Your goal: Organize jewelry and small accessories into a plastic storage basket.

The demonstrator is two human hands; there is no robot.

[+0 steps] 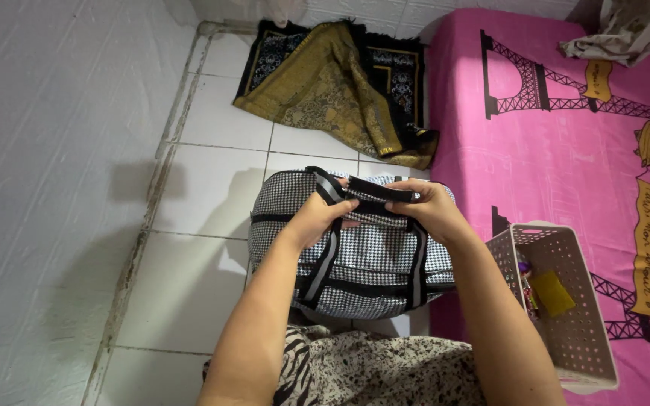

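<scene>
1. I see my left hand [316,219] with its grip clamped on the black handle straps [374,192] of the houndstooth bag [362,259].
2. The bag sits centre on the tiled floor [205,188].
3. My right hand [429,210] clamps the same straps.
4. A perforated basket [566,316] lies at four o'clock on the pink bed [566,150].

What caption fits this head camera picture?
Two hands, left hand and right hand, grip a checked bag's black handles.
</scene>
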